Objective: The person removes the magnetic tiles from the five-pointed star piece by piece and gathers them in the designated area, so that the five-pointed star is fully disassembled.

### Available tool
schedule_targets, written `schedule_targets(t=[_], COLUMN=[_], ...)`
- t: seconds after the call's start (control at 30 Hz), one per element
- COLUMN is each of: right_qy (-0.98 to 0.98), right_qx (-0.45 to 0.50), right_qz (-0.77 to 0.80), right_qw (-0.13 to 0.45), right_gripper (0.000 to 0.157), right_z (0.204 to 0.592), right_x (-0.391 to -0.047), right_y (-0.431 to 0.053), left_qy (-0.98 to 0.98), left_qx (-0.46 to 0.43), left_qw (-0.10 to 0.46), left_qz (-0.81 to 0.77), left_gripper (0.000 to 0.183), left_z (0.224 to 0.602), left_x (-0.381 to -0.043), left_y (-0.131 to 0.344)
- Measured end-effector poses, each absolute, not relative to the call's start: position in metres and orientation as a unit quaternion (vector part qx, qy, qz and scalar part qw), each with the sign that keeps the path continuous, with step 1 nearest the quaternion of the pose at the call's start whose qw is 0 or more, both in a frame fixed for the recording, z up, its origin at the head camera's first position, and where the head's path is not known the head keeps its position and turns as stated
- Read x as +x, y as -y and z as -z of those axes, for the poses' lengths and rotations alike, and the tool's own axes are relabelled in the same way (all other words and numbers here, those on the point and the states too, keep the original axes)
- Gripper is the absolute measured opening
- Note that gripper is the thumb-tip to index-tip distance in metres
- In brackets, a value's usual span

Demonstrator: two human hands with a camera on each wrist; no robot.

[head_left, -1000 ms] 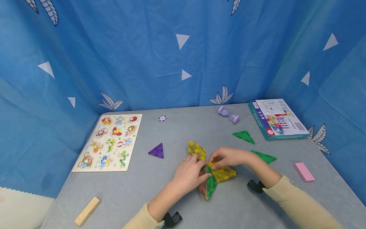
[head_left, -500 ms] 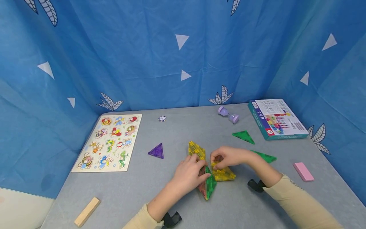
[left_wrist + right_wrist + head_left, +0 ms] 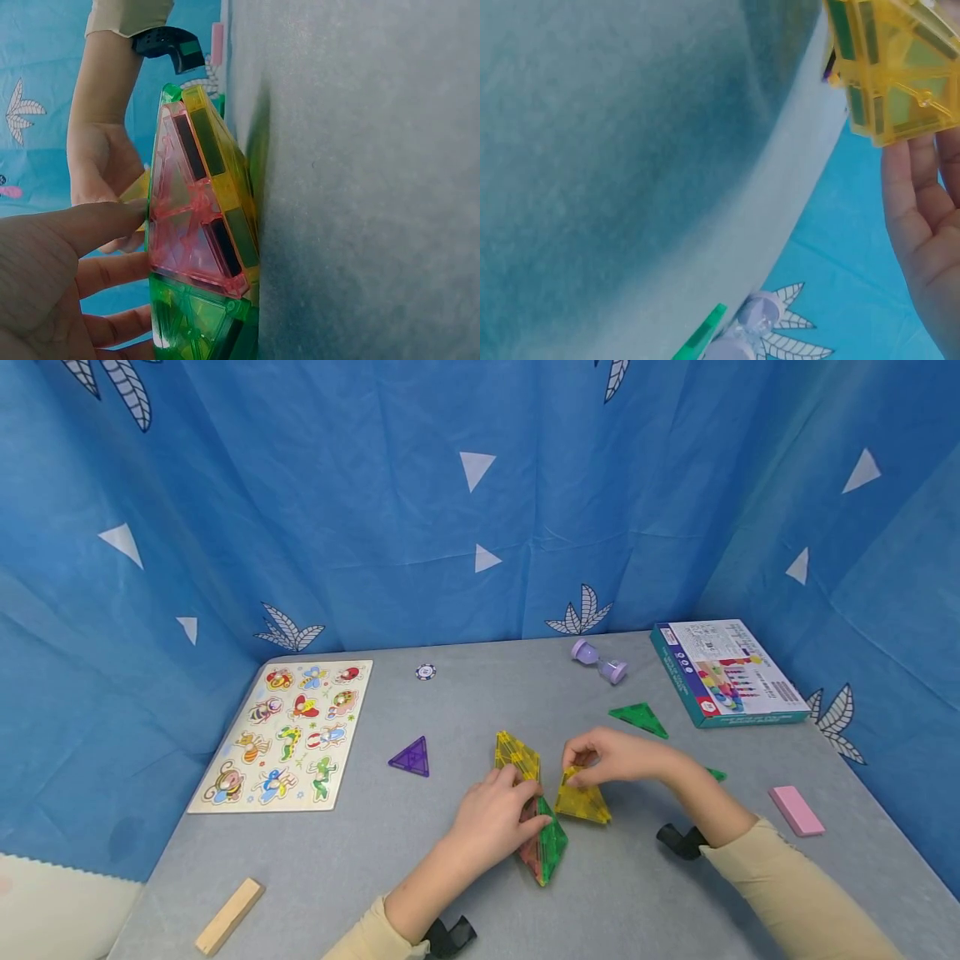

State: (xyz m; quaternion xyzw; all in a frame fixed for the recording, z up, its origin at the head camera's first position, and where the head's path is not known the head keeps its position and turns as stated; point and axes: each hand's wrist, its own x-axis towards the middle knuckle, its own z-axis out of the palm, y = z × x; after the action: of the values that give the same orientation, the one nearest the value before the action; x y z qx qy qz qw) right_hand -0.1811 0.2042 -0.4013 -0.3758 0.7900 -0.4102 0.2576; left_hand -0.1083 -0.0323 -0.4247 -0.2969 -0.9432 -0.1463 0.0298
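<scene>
Translucent magnetic tiles stand joined in the middle of the table: a pink tile point(image 3: 176, 225), a green tile point(image 3: 553, 842) and a yellow tile point(image 3: 517, 753) behind. My left hand point(image 3: 491, 818) holds this group from above, thumb and fingers at its top edges. Just to the right, my right hand point(image 3: 618, 755) pinches a yellow magnetic-tile piece point(image 3: 582, 805) by its upper tip, apart from the group. Up close in the right wrist view, this yellow piece point(image 3: 900, 82) shows more than one tile stacked or folded together, with dark magnets along its edges.
Green triangle tiles point(image 3: 640, 718) lie behind the right arm, one partly hidden by it. A purple triangle point(image 3: 411, 756) and an insect puzzle board point(image 3: 288, 735) are on the left, with a wooden block point(image 3: 229, 916). Hourglass point(image 3: 599, 662), box point(image 3: 731, 672) and pink block point(image 3: 797, 811) sit right.
My right hand has drawn the yellow piece away from the group, rightward and up, and the piece now hangs more upright. The left hand stays on the group.
</scene>
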Motion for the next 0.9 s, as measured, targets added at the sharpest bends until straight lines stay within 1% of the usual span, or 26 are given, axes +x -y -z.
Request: schedule_targets(t=[0.2, 0.37, 0.5, 0.6, 0.77, 0.9], right_qy=[-0.804, -0.796, -0.787, -0.785, -0.777, -0.77], right_qx=[-0.334, -0.315, -0.316, -0.315, -0.321, -0.332], right_qz=[0.435, 0.47, 0.486, 0.492, 0.501, 0.506], right_qw=[0.228, 0.214, 0.209, 0.208, 0.205, 0.205], right_gripper=[0.005, 0.005, 0.005, 0.006, 0.007, 0.008], right_z=[0.393, 0.385, 0.381, 0.379, 0.377, 0.377], right_x=[-0.18, -0.177, -0.175, -0.173, -0.169, -0.168], right_y=[-0.209, -0.206, -0.2, -0.196, -0.188, -0.183], left_qy=[0.94, 0.937, 0.922, 0.891, 0.832, 0.793], left_qx=[-0.301, -0.288, -0.267, -0.259, -0.236, -0.233], left_qw=[0.026, -0.004, -0.018, -0.033, -0.092, -0.118], left_qz=[0.159, 0.195, 0.28, 0.37, 0.494, 0.55], left_gripper=[0.032, 0.036, 0.044, 0.045, 0.036, 0.027], left_z=[0.425, 0.422, 0.414, 0.408, 0.407, 0.409], left_x=[-0.109, -0.112, -0.114, -0.115, -0.116, -0.12], left_y=[0.034, 0.037, 0.042, 0.044, 0.045, 0.047])
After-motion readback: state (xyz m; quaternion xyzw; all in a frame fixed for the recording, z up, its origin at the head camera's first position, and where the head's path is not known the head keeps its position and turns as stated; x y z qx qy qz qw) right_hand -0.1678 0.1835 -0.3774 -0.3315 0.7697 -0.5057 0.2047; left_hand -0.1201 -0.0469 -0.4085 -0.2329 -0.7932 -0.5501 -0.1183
